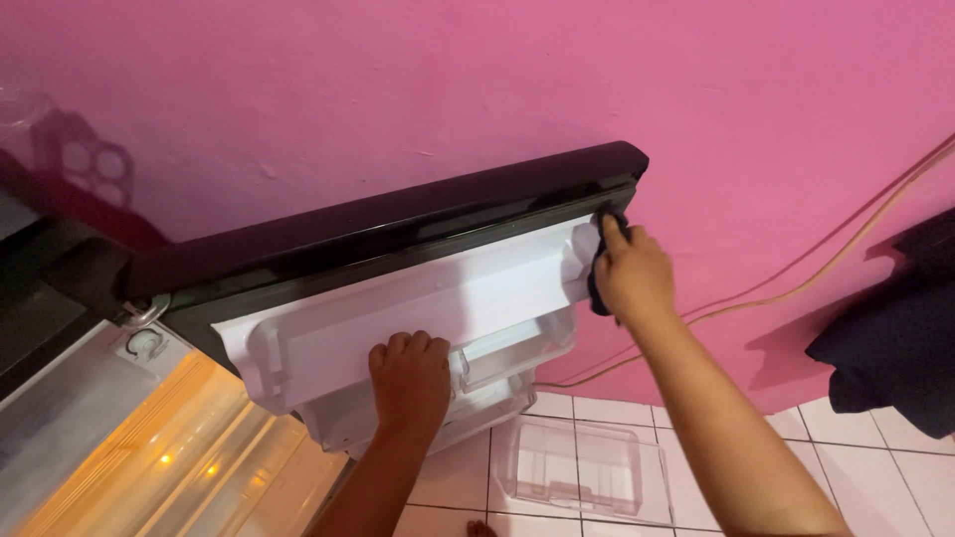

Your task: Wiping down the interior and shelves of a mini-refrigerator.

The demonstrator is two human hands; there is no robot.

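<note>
The open refrigerator door (418, 268), dark and glossy on its outer edge with a white moulded plastic liner on the inside, swings out across the middle of the view. The right hand (632, 273) is at the door's upper far corner, fingers curled together around a dark cloth (605, 261) that it presses flat against the white liner just below the black rim. The left hand (410, 380) rests on the lower part of the same door, fingers bent and close together over the lip of a clear plastic door shelf (507, 353) (whether it grips that lip or only leans on it, I cannot tell).

Below the door, on the white tiled floor (895, 477), lies a clear rectangular plastic bin (582, 467), apart from both hands. Left of the door, the lit refrigerator interior (169, 447) glows amber. Behind the door stands a pink wall (497, 80), with a thin orange cable (816, 268) running across it to the right of the door, and a dark fabric bundle (895, 338) farther right still.
</note>
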